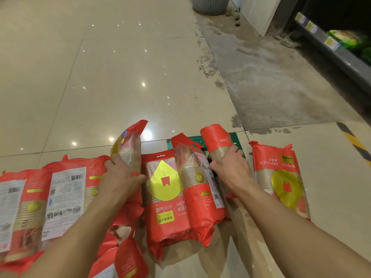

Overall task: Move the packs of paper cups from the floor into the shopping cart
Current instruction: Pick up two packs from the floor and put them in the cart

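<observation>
At lower centre, one pack (128, 151) is gripped by the left hand (120, 175) and another pack (217, 143) by the right hand (232, 167), fingers curled round each; the slick wrapping could be let slip.

My left forearm (80, 227) and right forearm (291, 217) stretched forward and down, apart. My left hand (120, 175) gripped the left pack (128, 151), fingers curled round it; my right hand (230, 167) clutched the right pack (216, 141) likewise.
</observation>
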Available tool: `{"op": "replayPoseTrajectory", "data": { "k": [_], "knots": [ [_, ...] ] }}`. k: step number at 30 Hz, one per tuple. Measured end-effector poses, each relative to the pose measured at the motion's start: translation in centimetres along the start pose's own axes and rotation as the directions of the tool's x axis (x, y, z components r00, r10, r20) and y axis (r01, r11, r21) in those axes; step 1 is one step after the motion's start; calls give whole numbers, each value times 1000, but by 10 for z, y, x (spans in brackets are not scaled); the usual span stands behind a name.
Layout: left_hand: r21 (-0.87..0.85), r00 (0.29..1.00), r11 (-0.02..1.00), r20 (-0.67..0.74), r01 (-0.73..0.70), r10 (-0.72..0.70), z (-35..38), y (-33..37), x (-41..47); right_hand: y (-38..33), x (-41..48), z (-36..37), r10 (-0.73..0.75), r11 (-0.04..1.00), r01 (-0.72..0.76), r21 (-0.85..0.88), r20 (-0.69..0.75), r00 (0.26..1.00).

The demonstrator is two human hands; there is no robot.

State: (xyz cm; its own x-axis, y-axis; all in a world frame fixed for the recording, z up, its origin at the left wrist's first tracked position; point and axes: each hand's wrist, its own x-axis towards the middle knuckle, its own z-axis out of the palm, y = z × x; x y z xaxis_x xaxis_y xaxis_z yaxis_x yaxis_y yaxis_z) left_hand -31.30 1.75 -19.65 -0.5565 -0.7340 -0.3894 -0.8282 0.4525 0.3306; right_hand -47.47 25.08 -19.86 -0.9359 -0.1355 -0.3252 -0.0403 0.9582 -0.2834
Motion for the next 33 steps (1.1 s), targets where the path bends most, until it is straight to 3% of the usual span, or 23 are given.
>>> {"op": "replayPoseTrajectory", "data": {
  "k": [8,11,14,18,22,26,33],
  "knots": [
    [-410,998,910,2,60,-65,-68,26,-15,-26,-30,-69,-130,952,175,253,-183,974],
    [-589,1000,808,-16,-19,12,-91,38,-24,-40,-44,-102,-145,854,241,462,-234,961],
    [-742,982,659,4,-125,191,-106,42,-31,-45,-47,-124,-132,688,277,670,-260,956],
    [-815,931,561,83,-142,357,-112,42,-40,-46,-43,-129,-168,559,246,792,-182,969],
    [-853,953,506,37,-127,301,-120,45,-46,-47,-48,-127,-231,595,242,766,-126,965],
    [-847,957,516,30,-129,288,-153,52,-65,-56,-73,-146,-168,611,233,757,-164,972],
    [-860,912,491,84,-137,401,-282,101,-146,-68,-150,-287,-114,519,157,840,-114,987]
  ]
}}
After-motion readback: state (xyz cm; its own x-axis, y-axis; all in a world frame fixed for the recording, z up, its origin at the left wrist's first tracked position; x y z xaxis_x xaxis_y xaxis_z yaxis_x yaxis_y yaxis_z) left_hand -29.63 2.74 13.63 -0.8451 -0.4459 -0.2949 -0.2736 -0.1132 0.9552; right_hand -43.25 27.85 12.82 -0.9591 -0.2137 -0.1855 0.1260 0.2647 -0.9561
